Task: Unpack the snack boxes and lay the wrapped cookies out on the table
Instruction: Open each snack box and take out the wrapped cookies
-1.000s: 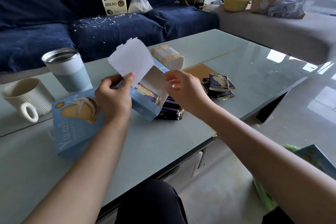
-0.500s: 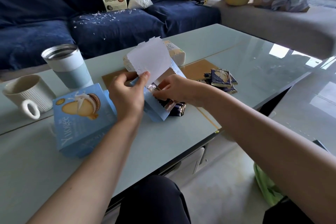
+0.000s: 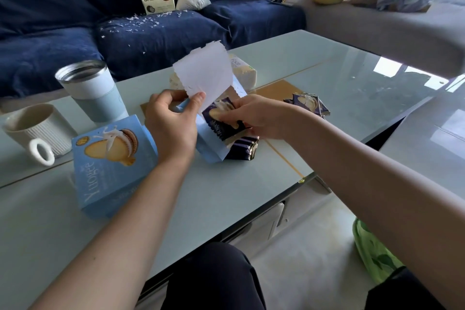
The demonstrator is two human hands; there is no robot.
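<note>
At frame centre, open box (image 3: 214,143) tipped on the table (image 3: 226,196), torn flap (image 3: 203,75) pinned back by left hand (image 3: 171,126), thumb and forefinger pinched on its lower edge. Right hand (image 3: 254,118) closed on a cookie (image 3: 221,118), dark wrapper half out of the mouth of the box. Just below and right of the box, a short stack of packs (image 3: 245,150) lying on the glass. Further right, near mid-frame, a small pile (image 3: 309,104) laid out on a tan mat (image 3: 279,90). Lower left, second box (image 3: 110,158) flat on the table beside the left wrist, looking shut and untouched. Upper left, tumbler (image 3: 90,90) and mug (image 3: 32,131), well clear of the work. Progress, by the look of it: roughly midway at best. Some cookies out, one in hand, unknown number left inside, whole second box to go.
</note>
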